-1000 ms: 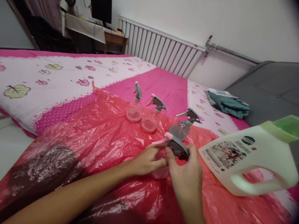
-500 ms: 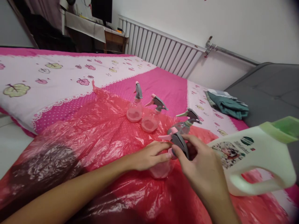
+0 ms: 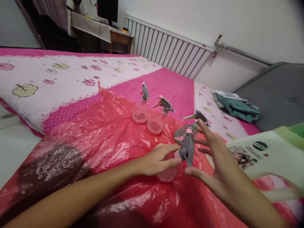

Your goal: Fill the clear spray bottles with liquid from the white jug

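My left hand [image 3: 162,159] is wrapped round the neck of a clear spray bottle [image 3: 168,174] with a grey and pink trigger head [image 3: 188,146]. Just right of that head, my right hand [image 3: 213,161] is spread with nothing in it, thumb and fingers apart. Behind it stands a spray bottle with a green trigger [image 3: 182,132], partly hidden by the nearer head and my right fingers. Two more clear spray bottles with pink triggers, one [image 3: 156,123] nearer and one [image 3: 140,112] farther left, stand upright on a red plastic sheet [image 3: 114,126].
A large pale green jug [image 3: 255,158] with a handle is at the right, cut off by the frame. Folded clothes [image 3: 237,106] lie by a grey headboard [image 3: 280,91]. The bed [image 3: 71,72] has a pink patterned cover; a desk [image 3: 92,27] and radiator [image 3: 166,44] are beyond.
My right hand has let go of the trigger head and opened, moving right. The head has turned on the bottle. My left hand keeps its grip. The view has shifted slightly.
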Motion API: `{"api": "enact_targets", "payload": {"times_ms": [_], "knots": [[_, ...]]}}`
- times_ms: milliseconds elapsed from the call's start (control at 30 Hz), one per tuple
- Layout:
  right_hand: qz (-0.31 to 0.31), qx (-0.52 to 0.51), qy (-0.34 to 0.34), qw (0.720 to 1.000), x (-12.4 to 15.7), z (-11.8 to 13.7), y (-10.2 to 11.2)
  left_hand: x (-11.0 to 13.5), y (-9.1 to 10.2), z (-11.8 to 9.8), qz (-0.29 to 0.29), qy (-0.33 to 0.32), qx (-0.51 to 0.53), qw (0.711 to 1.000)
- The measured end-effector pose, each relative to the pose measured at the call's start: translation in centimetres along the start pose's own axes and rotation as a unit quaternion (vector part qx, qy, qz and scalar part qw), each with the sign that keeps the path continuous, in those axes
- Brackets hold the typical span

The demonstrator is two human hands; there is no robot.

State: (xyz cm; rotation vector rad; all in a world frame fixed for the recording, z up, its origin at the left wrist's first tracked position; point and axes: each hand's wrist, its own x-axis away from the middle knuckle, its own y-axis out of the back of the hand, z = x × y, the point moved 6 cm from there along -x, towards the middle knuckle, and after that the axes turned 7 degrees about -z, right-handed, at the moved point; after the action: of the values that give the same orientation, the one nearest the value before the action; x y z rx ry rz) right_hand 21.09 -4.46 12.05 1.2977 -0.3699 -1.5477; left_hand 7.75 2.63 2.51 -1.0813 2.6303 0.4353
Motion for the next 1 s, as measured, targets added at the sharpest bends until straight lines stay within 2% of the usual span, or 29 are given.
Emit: {"api": "enact_targets", "payload": {"times_ms": [67, 133, 233, 333, 500, 600, 667, 733, 800, 867, 933, 1000], "knots": [[0.05, 0.036, 0.097, 0.993, -0.3, -0.2, 0.5, -0.1, -0.1, 0.1, 0.012, 0.0, 0.032, 0.999], [0.087, 0.041, 0.16, 0.982, -0.8, -0.1, 0.5, -0.2, -0.2, 0.4, 0.024, -0.001, 0.057, 0.998], [0.082, 0.052, 0.226, 0.969, -1.8, 0.9, 0.2, -0.3, -0.3, 0.8, 0.037, -0.008, 0.056, 0.998], [0.056, 0.113, 0.234, 0.964, -2.2, 2.0, -0.6, -0.3, -0.4, 1.0, 0.049, -0.007, 0.034, 0.998], [-0.012, 0.209, 0.143, 0.967, -1.6, 3.0, -1.6, -0.2, -0.5, 1.4, 0.022, 0.01, 0.032, 0.999], [-0.039, 0.299, 0.029, 0.953, -1.7, 3.1, -1.9, -0.1, -0.6, 1.0, -0.01, -0.002, 0.015, 1.0], [0.004, 0.361, -0.079, 0.929, -2.0, 2.7, -2.2, 0.0, -0.8, 0.6, -0.027, -0.007, -0.006, 1.0], [0.084, 0.384, -0.166, 0.904, -2.5, 2.4, -2.5, 0.0, -0.8, 0.4, -0.035, -0.005, -0.032, 0.999], [0.149, 0.362, -0.207, 0.897, -2.9, 2.3, -2.4, 0.1, -0.7, 0.5, -0.038, -0.003, -0.047, 0.998], [0.185, 0.268, -0.223, 0.919, -3.1, 1.8, -1.8, 0.1, -0.5, 0.7, -0.036, -0.008, -0.032, 0.999], [0.192, 0.079, -0.209, 0.956, -3.2, 1.2, -0.8, 0.1, -0.4, 0.8, -0.024, -0.02, 0.001, 1.0], [0.19, -0.073, -0.147, 0.968, -3.3, 0.4, 0.5, 0.2, -0.4, 0.9, -0.007, -0.025, 0.025, 0.999]]}}
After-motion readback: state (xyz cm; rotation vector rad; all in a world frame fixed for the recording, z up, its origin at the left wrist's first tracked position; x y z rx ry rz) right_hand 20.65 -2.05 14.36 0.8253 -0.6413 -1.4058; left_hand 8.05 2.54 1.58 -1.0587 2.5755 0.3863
